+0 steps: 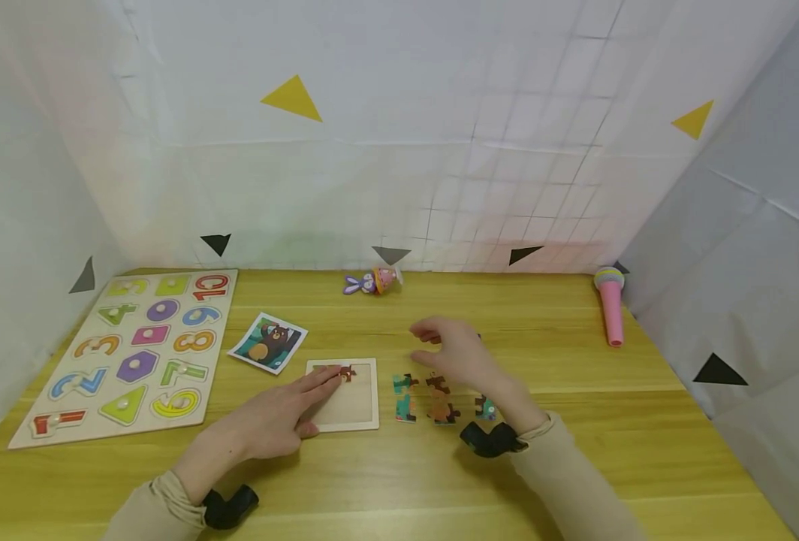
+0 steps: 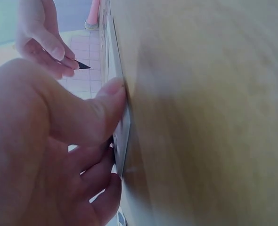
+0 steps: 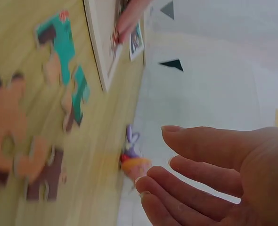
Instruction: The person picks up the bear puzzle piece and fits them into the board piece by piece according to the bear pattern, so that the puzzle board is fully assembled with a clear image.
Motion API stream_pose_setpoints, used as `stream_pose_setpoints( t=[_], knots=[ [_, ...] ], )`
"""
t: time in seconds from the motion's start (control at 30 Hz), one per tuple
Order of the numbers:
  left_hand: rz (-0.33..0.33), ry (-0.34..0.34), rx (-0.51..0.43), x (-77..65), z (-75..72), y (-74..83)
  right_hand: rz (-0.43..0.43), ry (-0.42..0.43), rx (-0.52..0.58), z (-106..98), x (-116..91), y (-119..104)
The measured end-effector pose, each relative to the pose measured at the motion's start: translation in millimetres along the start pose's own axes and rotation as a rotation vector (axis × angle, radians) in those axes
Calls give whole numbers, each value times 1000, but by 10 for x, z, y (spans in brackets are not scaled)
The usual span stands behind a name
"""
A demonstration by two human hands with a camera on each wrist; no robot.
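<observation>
A shallow wooden puzzle tray (image 1: 355,430) lies on the table, with brown-and-green jigsaw pieces (image 1: 348,373) along its far edge. My left hand (image 1: 271,421) rests across the tray's left side. Its straight fingers touch the pieces there, and its thumb (image 2: 94,113) lies against the tray's near edge. The right hand (image 1: 460,353) hovers just beyond several loose jigsaw pieces (image 1: 444,412), its fingers loosely bent and apart. Between that thumb and those fingers nothing shows in the right wrist view. Teal-and-brown pieces (image 3: 63,44) lie between the tray and the right hand.
A picture card of a bear (image 1: 269,343) lies behind the tray, left of it. Farther left is a wooden number board (image 1: 119,361). A rabbit toy (image 1: 372,281) lies by the back wall, and a pink toy microphone (image 1: 612,304) at the far right.
</observation>
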State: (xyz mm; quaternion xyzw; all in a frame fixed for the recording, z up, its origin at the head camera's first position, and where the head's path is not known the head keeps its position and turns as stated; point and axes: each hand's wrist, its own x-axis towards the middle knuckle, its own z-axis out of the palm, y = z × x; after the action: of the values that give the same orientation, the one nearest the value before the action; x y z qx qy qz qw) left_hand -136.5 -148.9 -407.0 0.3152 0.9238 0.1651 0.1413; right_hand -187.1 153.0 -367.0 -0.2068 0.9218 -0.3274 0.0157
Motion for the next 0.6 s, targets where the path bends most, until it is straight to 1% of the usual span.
stream_pose_setpoints(
  t=[0.07, 0.13, 0.27, 0.37, 0.6],
  knots=[
    [-9, -2, -4, 1, 4, 0, -7, 15, -1, -41, -5, 69],
    [-19, -7, -9, 1, 5, 0, 5, 23, 13, -83, -12, 142],
    [-17, -5, -1, 0, 5, -1, 29, 26, 37, -182, -37, 298],
    [-13, -4, 1, -4, 2, -3, 51, 36, 31, -260, -49, 418],
    [-1, -2, -7, -3, 2, -12, 161, 63, -6, -417, -43, 669]
  ],
)
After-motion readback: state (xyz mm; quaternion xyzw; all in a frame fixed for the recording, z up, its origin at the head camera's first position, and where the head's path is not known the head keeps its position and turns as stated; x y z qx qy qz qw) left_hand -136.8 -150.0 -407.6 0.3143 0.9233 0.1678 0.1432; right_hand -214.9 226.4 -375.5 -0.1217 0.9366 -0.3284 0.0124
